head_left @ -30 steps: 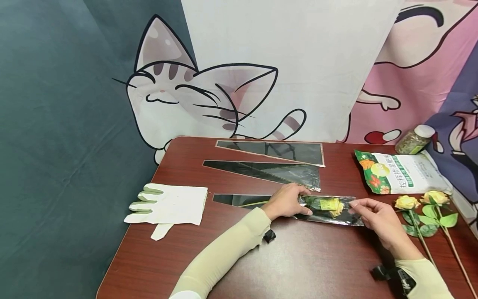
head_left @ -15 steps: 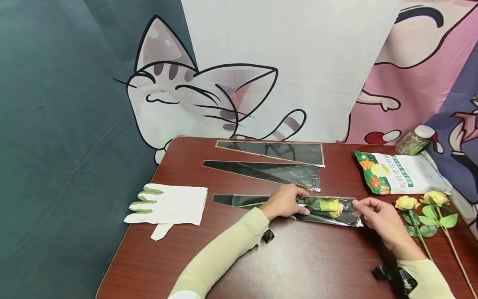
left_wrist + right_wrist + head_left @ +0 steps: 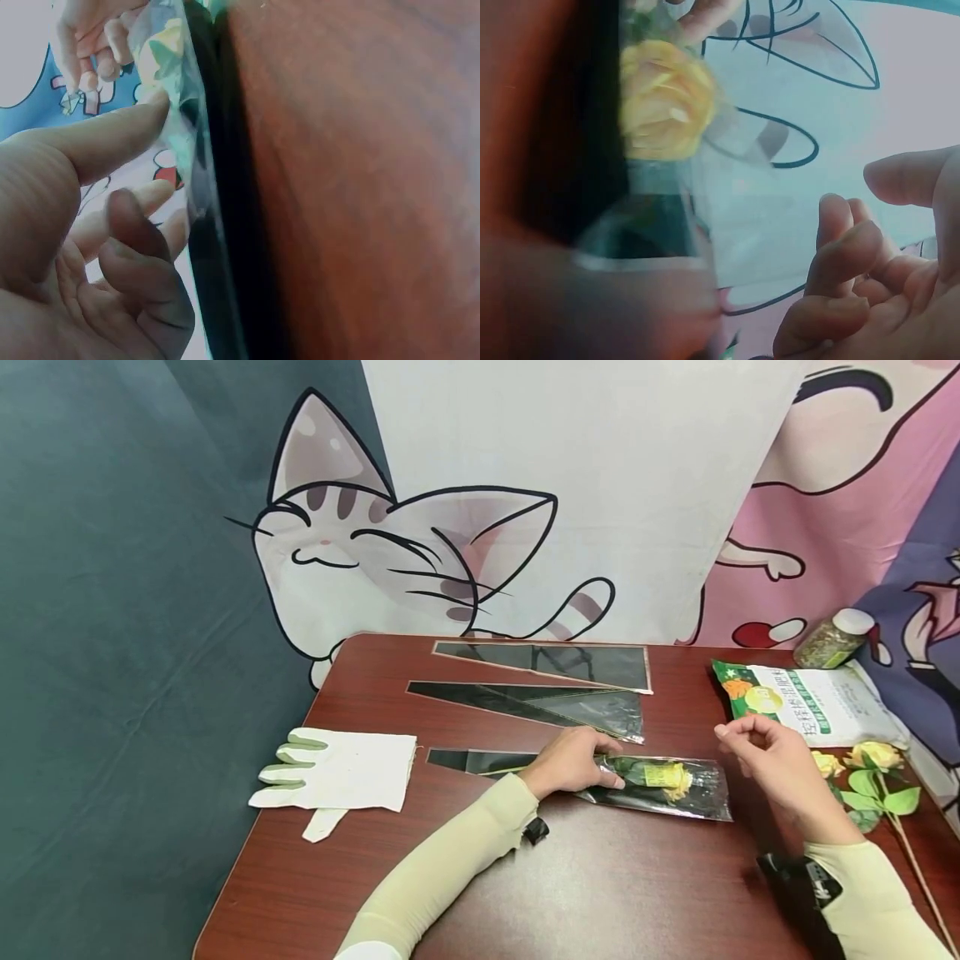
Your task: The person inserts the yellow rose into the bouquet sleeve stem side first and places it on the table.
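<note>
The left hand point(image 3: 573, 762) lies palm down across the clear cone-shaped plastic sleeve point(image 3: 701, 793), its forearm in a cream sleeve reaching in from the lower middle; the grip is clenched lightly round the sleeve and the stem inside it, thumb stretched toward the bloom. In the left wrist view the index finger point(image 3: 112, 139) presses the plastic flat. The yellow artificial rose point(image 3: 672, 776) sits inside that sleeve, flower head pointing right, the whole bundle flat on the dark red wooden surface point(image 3: 600, 893) near its middle.

The right hand point(image 3: 772, 760) is raised just off the surface beyond the sleeve's wide mouth, apart from it, palm turned inward and fingers loosely curled; its grip is released and carries nothing.

Two more empty black-backed plastic cones point(image 3: 555, 703) lie farther back, parallel and close together. A white cloth glove point(image 3: 341, 770) lies flat near the left edge. At the right edge are a green-and-white printed bag point(image 3: 817, 703), a small jar with a white lid point(image 3: 834, 641), and two loose yellow roses with green leaves point(image 3: 873, 777), just behind the right hand. The near half of the surface in front of both forearms is bare wood, with open room between the glove and the left arm.
</note>
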`<state>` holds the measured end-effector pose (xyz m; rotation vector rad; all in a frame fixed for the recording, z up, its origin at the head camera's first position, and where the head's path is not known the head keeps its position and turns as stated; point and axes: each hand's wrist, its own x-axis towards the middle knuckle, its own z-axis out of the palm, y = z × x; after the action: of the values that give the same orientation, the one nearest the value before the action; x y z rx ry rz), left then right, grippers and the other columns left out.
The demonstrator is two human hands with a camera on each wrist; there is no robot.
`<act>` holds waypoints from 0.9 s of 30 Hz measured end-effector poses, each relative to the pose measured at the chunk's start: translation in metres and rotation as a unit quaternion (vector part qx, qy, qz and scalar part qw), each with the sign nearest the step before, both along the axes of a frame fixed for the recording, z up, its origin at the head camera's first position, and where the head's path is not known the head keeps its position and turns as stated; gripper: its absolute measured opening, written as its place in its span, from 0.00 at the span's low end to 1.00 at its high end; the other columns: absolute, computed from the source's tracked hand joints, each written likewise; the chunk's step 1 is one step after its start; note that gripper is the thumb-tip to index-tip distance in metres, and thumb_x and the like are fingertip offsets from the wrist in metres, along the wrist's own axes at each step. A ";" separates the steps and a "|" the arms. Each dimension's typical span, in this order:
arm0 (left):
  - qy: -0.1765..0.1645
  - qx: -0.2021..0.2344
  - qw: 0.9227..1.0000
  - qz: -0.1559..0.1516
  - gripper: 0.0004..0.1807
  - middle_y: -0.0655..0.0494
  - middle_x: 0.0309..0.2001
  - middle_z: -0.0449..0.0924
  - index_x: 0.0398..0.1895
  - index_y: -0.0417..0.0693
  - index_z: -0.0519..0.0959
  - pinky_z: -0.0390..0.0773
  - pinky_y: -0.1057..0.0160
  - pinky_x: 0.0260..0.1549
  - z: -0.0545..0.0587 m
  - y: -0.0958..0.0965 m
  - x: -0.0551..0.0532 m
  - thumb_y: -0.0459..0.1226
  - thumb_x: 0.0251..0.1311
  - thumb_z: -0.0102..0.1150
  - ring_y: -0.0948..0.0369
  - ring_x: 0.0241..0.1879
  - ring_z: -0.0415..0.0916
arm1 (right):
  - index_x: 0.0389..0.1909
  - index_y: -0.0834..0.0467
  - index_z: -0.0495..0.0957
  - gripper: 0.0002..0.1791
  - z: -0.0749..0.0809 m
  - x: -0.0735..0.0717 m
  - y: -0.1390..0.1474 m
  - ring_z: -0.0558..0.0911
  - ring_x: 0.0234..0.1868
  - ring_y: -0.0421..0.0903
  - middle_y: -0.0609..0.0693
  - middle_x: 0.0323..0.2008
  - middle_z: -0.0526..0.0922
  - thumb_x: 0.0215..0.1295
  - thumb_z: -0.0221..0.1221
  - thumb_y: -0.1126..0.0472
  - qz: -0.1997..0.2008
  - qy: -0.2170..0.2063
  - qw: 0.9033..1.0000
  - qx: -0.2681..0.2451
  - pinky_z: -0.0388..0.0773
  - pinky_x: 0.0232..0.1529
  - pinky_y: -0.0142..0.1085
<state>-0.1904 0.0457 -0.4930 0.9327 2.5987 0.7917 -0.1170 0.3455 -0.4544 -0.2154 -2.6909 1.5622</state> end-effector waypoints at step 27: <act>-0.048 0.062 0.993 0.090 0.26 0.58 0.45 0.88 0.61 0.52 0.86 0.83 0.66 0.45 0.001 -0.015 -0.069 0.47 0.61 0.78 0.67 0.41 0.81 | 0.59 0.58 0.84 0.21 0.000 -0.118 -0.027 0.86 0.48 0.45 0.55 0.49 0.90 0.75 0.65 0.47 0.201 0.013 0.965 0.167 0.82 0.47 0.30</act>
<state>-0.2596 0.0310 -0.4923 0.6794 2.6000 1.0278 -0.2347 0.3184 -0.4545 0.3768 -3.0543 1.1242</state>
